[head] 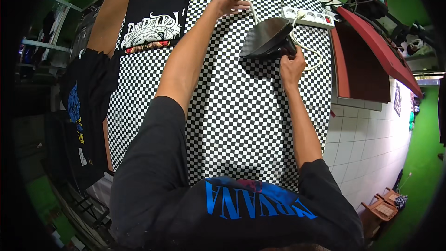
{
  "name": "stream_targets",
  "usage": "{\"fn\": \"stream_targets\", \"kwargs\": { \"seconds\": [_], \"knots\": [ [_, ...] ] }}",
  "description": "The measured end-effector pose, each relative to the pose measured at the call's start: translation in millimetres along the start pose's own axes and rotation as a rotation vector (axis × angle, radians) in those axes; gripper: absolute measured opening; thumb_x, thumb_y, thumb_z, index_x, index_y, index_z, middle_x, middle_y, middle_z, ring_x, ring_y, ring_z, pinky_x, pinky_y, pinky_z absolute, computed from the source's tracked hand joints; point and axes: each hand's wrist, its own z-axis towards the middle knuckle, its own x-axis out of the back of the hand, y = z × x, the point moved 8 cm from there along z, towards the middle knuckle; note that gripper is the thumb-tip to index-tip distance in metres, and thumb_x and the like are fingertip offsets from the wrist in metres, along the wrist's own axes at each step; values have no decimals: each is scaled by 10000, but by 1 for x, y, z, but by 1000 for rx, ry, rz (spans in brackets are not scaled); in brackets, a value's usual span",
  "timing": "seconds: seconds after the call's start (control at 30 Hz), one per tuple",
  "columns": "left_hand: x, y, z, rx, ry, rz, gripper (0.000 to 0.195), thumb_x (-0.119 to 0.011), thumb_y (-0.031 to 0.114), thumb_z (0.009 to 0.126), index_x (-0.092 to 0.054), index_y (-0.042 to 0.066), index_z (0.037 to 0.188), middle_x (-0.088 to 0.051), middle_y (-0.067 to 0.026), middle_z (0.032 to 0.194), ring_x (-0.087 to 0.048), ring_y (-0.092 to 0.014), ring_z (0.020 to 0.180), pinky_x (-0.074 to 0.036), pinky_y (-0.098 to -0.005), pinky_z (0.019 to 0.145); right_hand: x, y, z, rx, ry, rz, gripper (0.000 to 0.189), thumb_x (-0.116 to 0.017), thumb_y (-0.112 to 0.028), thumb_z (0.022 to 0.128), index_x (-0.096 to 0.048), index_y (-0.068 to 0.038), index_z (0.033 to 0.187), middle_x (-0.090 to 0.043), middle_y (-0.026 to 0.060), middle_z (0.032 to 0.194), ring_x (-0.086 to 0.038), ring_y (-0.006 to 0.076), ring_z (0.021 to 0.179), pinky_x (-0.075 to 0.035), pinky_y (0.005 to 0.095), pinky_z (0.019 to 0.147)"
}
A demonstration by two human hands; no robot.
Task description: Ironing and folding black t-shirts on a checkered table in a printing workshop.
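My right hand (pixel 293 64) grips the handle of a black clothes iron (pixel 266 38), tilted so that its dark soleplate shows. A white power cord (pixel 317 61) loops at the iron's right side. Farther forward, my left hand (pixel 232 1) reaches over the table with its fingers apart, beside another stretch of pale cord (pixel 255 13); whether it touches that cord I cannot tell. A folded black T-shirt (pixel 155 14) with a white and red print lies to the left of my left forearm. Beneath everything is a black-and-white checkered cloth (pixel 240 122).
Behind the iron lies a white power strip (pixel 308 17) with a plug in it and a red switch. A red-edged panel machine (pixel 376 48) stands at the right, past the table's edge. More black shirts (pixel 89 90) hang over the left edge. Small wooden stools (pixel 383 205) stand low at right.
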Motion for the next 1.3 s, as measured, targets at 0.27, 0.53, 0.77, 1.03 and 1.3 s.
{"fn": "stream_targets", "kwargs": {
  "seconds": [0.27,0.53,0.77,1.03,1.3],
  "knots": [
    [88,36,-75,-574,746,935,358,-622,245,829,-703,60,1125,-722,-150,1001,-688,-272,844,-527,-390,744,-34,-15,33,35,170,8,259,-571,-48,763,-635,-2,1010,-685,186,770,-672,370,757,-513,439,774],
    [-8,-136,-225,-523,735,1216,404,-592,149,887,-579,28,1273,-500,-204,1372,-462,-364,1288,-305,-522,1100,-48,-1,-2,-48,65,230,626,-625,-113,808,-396,-2,1380,-507,246,1341,-575,378,1146,-464,439,971],
    [-46,-208,-319,-509,729,1405,431,-642,187,877,-594,29,1276,-431,-243,1455,-386,-404,1366,-280,-504,1141,-57,-5,-192,388,-268,-341,566,-626,-131,806,-475,-29,1342,-415,268,1419,-380,400,1347,-252,542,1115],
    [-24,-247,-423,-436,626,1295,383,-646,181,893,-621,51,1253,-459,-202,1453,-412,-390,1353,-350,-496,1102,-83,-33,-301,503,-553,-227,397,-618,-107,794,-598,-40,1184,-447,270,1377,-430,406,1284,-282,551,1073],
    [78,-211,-557,-303,870,1021,273,-659,148,889,-667,35,1137,-656,-151,1133,-629,-334,1058,-490,-484,917,-171,-105,-379,549,-711,-9,321,-581,-51,820,-609,-12,1137,-608,217,1148,-596,353,1029,-449,440,889]
  ]
}}
